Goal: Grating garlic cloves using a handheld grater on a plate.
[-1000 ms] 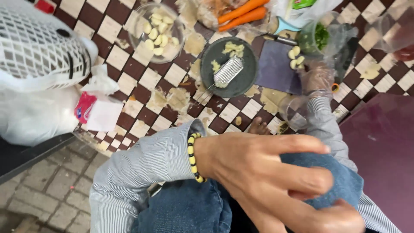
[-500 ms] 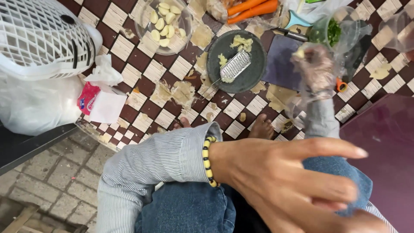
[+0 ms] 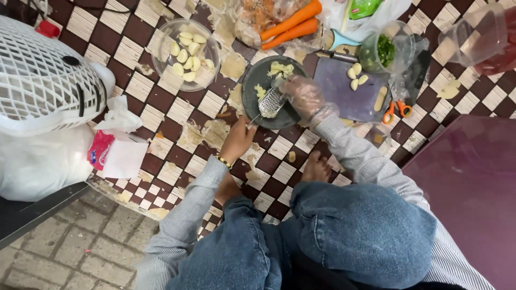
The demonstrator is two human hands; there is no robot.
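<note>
Keep your left hand [image 3: 237, 139] closed firmly on the handle of the small metal grater [image 3: 271, 102] over the dark round plate [image 3: 252, 88] while your plastic-gloved right hand [image 3: 302, 96], fingers curled, presses garlic down against it.

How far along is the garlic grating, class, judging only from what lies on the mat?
Done: grated garlic heaped on the dark plate. In hand: the left hand holds the grater; the gloved right hand rubs on it. Left: peeled cloves in the glass bowl and on the cutting board.
</note>
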